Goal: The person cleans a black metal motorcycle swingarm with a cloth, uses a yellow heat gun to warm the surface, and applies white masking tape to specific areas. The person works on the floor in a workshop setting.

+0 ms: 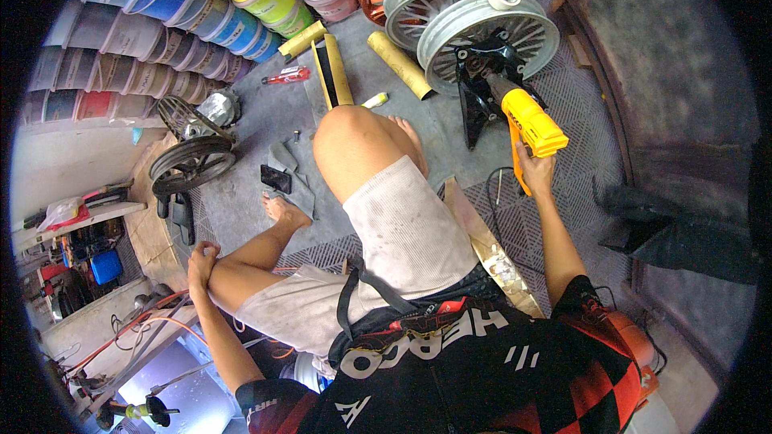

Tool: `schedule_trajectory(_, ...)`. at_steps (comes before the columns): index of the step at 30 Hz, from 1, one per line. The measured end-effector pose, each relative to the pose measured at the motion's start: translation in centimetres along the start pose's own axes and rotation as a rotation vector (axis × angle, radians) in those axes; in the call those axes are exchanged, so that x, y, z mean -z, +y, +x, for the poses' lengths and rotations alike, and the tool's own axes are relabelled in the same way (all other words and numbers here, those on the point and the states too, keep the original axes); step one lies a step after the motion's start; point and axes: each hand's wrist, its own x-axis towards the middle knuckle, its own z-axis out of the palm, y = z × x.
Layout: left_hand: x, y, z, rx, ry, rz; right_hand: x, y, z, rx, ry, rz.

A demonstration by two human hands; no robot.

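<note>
Right hand [536,170]: fingers wrapped around the yellow heat gun [531,122] (metal nozzle [499,83] directed at the black bracket [473,112], before the grey spoked wheel [541,32]). Left hand [203,264]: on left knee [232,283]; finger closure cannot be determined.

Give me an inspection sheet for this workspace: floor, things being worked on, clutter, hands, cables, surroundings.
Surface: grey floor, patterned matting at right.
Work items: yellow heat gun, nozzle toward a black bracket in front of a silver wheel; contact unclear.
Clutter: phone on grey cloth; red bottle; yellow tube.
Hands: right hand grips the heat gun's handle; left hand rests at the left knee.
Cables: black cable near the right forearm.
Surroundings: stacked colored buckets upper left; dark panel at right.
</note>
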Motion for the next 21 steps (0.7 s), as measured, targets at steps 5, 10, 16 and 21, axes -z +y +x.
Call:
schedule_trajectory(5, 0.5, 1.4, -0.6, 0.04, -0.02, -0.015, 0.3, -0.4, 0.5, 0.112, 0.001, -0.075)
schedule_trajectory(10, 0.6, 1.3, -0.6, 0.066, -0.038, -0.057, -0.1, -0.3, 0.2, -0.052, -0.004, -0.038)
schedule_trajectory(16, 0.1, 0.5, -0.3, 0.01, -0.012, -0.05, 0.1, -1.4, 0.2, 0.106, 0.027, -0.077)
schedule_trajectory(21, 0.5, 1.4, -0.5, 0.039, -0.03, -0.037, 0.2, -1.8, 0.3, 0.154, 0.04, -0.11)
